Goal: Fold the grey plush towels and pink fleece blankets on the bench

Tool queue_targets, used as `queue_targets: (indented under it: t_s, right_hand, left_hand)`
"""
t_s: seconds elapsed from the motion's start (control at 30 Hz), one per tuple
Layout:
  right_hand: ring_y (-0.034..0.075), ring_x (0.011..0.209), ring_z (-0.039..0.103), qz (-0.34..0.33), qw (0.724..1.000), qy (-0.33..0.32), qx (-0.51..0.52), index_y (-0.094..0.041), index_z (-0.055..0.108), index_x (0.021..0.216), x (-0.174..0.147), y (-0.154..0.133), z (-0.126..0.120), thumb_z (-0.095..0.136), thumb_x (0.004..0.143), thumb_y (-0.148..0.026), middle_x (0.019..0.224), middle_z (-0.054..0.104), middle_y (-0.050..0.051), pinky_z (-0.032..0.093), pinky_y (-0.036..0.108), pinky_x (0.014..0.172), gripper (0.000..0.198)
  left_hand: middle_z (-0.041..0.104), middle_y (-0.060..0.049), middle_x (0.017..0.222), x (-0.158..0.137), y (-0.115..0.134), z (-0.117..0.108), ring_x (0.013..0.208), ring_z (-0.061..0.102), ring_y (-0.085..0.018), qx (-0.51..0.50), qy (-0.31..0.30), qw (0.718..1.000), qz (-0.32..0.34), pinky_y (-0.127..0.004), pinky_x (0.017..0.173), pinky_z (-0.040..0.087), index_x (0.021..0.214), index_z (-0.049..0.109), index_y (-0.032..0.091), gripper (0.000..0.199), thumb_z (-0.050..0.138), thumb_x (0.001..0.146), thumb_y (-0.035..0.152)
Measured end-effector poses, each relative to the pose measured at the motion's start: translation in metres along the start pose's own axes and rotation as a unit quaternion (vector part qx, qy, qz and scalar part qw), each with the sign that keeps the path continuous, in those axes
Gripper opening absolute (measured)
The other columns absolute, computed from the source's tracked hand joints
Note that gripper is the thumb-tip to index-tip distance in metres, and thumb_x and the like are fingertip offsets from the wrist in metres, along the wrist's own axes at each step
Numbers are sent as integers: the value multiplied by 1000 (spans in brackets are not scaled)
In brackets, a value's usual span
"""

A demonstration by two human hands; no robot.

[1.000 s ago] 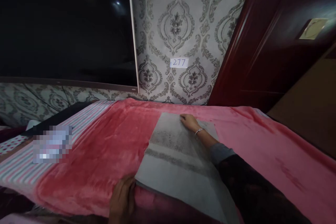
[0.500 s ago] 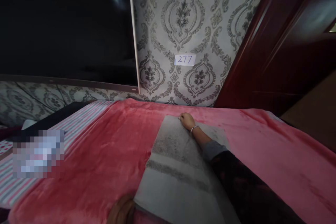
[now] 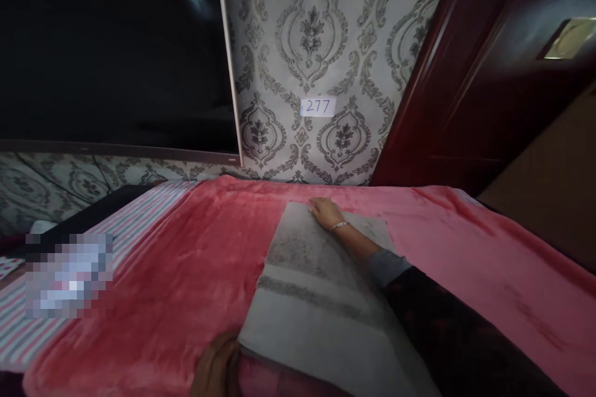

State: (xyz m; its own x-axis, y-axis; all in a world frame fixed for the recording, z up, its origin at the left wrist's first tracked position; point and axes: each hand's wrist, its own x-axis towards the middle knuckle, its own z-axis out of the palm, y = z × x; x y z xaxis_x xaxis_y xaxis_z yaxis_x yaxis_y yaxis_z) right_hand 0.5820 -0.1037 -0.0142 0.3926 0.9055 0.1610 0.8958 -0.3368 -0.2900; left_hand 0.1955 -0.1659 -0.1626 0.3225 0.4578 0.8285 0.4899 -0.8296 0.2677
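grey cloth point(image 3: 298, 322) | under right hand point(image 3: 326, 213) (fingers loosely extended) | beside left hand point(image 3: 216, 365), grip unclear

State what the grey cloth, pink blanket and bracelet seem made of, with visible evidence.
Grey cloth: probably towelling or similar fabric, matte; dull surface, fuzzy-looking darker band.
Pink blanket: likely plush synthetic fleece, soft sheen; patchy lighter and darker pile.
Bracelet: apparently polished metal; silvery glint, too small for certainty.
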Motion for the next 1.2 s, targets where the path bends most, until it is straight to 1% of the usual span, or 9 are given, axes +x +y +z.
queue_targets:
  t_s: [0.1,0.2,0.37,0.47,0.67,0.83,0.93,1.0,1.2]
  right_hand:
    - [24,144,36,-57,998,0,-2,-24,48,148,-49,5,-2,55,96,-34,156,43,11,29,43,117,53]
    - [28,148,30,-89,996,-2,16,-25,44,151,-105,37,1,51,97,-40,160,35,12,27,50,118,57]
    - [27,146,36,34,979,94,180,-22,48,147,-200,110,4,51,93,-48,155,43,12,24,54,121,59]
    - [26,143,40,132,918,143,346,-24,47,147,-253,119,7,57,89,-54,154,45,10,26,51,122,66]
    - [20,135,51,214,731,156,629,-37,44,145,-307,81,8,63,88,-53,152,49,1,43,41,115,62]
    - [22,122,63,207,691,139,679,-28,57,133,-308,73,-2,70,83,-46,135,65,7,48,41,111,54]
    - [24,112,68,202,689,95,690,-23,58,131,-300,77,-9,71,80,-43,124,70,9,52,43,104,55]
    - [26,107,70,178,709,63,679,-22,58,131,-290,78,-13,67,81,-41,121,72,10,55,45,98,55]
    - [23,113,66,143,844,74,511,-18,48,142,-262,78,-9,56,77,-19,126,69,9,55,40,96,66]
  left_hand:
    - [72,-4,86,4,-3,4,80,69,-20,-7,17,1000,11,-35,74,57,99,66,27,23,43,98,30]
    - [72,-4,90,9,1,3,83,68,-20,-19,30,999,13,-35,76,55,99,65,27,22,43,98,26]
    - [70,-5,93,24,18,-6,88,66,-19,-27,6,999,17,-33,81,53,100,63,22,17,47,96,19]
    - [69,-6,94,31,26,-11,90,66,-19,-31,-3,1000,2,-33,81,53,100,62,21,16,47,97,20]
    - [68,-6,94,44,34,-37,91,66,-19,-66,-76,994,-49,-34,83,55,94,63,20,17,49,96,30]
    - [70,-10,115,80,54,-42,111,65,-22,-53,-107,993,-10,-41,97,53,115,64,19,30,41,99,30]
    - [63,-12,136,110,79,-19,129,57,-25,-37,-218,972,76,-47,109,46,132,59,18,43,33,101,33]
    - [56,-14,146,125,96,1,137,50,-27,-23,-287,951,112,-49,114,40,139,55,15,49,33,101,37]
    - [36,-15,160,130,127,42,149,30,-34,36,-396,910,114,-60,120,22,150,43,18,61,44,98,49]
